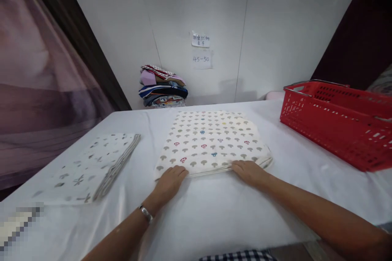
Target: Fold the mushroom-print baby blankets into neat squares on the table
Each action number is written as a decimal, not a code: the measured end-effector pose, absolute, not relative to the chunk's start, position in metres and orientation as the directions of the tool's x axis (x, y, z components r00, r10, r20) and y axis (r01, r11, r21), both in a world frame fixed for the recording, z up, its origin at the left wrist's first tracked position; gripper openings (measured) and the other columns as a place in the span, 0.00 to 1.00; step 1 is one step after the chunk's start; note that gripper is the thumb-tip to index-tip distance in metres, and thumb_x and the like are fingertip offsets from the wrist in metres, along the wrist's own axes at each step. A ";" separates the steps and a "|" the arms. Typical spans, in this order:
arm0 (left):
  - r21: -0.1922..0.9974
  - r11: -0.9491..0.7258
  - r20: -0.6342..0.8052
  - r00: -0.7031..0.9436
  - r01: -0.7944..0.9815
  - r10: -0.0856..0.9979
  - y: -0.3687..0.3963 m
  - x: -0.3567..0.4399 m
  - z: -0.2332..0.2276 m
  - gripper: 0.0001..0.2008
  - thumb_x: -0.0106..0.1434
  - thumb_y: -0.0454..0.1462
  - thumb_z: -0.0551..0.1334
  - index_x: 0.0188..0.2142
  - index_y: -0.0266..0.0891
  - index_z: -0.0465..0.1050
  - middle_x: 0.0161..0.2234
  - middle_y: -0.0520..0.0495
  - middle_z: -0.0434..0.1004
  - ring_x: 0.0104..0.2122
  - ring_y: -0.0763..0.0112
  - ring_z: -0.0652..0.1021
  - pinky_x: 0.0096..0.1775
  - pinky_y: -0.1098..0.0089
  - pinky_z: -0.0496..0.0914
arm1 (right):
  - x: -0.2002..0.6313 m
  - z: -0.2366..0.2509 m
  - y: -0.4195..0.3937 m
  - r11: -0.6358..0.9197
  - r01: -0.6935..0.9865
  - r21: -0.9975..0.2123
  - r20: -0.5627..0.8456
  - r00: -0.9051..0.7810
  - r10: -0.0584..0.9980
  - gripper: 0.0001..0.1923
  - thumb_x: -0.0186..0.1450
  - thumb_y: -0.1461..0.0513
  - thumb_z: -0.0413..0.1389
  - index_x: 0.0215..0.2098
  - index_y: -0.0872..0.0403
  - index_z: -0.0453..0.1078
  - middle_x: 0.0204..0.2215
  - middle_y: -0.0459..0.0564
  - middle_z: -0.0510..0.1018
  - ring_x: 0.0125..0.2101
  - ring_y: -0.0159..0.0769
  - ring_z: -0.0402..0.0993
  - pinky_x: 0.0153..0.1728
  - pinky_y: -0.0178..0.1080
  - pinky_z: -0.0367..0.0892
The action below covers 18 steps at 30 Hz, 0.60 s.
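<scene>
A folded white cloth [211,138] printed with grey, red and blue mushrooms lies on the table in front of me, its layered edge facing me. At its near left corner, my left hand [171,181] has its fingers closed over the edge; a silver bracelet is on that wrist. Toward the near right corner, my right hand [249,172] grips the same edge, with the thumb hidden from view. To the left lies another folded cloth [88,167], white with a grey-green leaf-like print and a thick stack of layers along its right side.
A white sheet covers the table [220,208]. At the right stands a red perforated basket [321,130] with metal handles. Folded fabrics [163,87] are piled against the back wall, below paper labels [202,59]. A pinkish curtain [39,69] hangs at the left.
</scene>
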<state>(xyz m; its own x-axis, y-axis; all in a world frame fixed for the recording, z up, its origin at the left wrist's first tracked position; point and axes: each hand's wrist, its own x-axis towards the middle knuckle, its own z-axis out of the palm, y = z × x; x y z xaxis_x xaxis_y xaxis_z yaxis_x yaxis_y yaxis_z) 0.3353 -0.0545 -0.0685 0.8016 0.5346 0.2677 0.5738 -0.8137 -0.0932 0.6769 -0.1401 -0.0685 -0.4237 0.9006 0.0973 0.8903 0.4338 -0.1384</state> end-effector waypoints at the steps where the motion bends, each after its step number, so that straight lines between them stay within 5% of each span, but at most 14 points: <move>1: -0.089 -0.803 0.265 0.791 0.589 0.551 -0.055 0.335 -0.068 0.14 0.62 0.25 0.51 0.41 0.38 0.71 0.41 0.44 0.74 0.38 0.66 0.73 0.39 0.66 0.67 | 0.678 -0.072 -0.142 0.470 0.878 -0.089 0.145 -0.455 0.879 0.18 0.68 0.66 0.40 0.51 0.54 0.66 0.45 0.55 0.74 0.41 0.39 0.70 0.38 0.40 0.63; 6: -0.080 -0.787 0.262 0.775 0.612 0.575 -0.054 0.337 -0.056 0.15 0.61 0.25 0.51 0.41 0.39 0.72 0.40 0.45 0.74 0.39 0.66 0.73 0.39 0.66 0.67 | 0.684 -0.074 -0.148 0.463 0.885 0.054 0.292 -0.457 0.840 0.26 0.64 0.71 0.42 0.60 0.54 0.57 0.50 0.56 0.72 0.43 0.40 0.69 0.41 0.42 0.63; 18: -0.085 -0.779 0.409 0.735 0.621 0.541 -0.050 0.333 -0.060 0.19 0.57 0.24 0.49 0.41 0.38 0.73 0.41 0.45 0.77 0.41 0.65 0.75 0.41 0.65 0.71 | 0.763 -0.072 -0.182 0.117 0.990 0.085 0.305 -0.137 0.942 0.19 0.61 0.73 0.44 0.46 0.55 0.68 0.41 0.54 0.76 0.40 0.40 0.71 0.41 0.42 0.64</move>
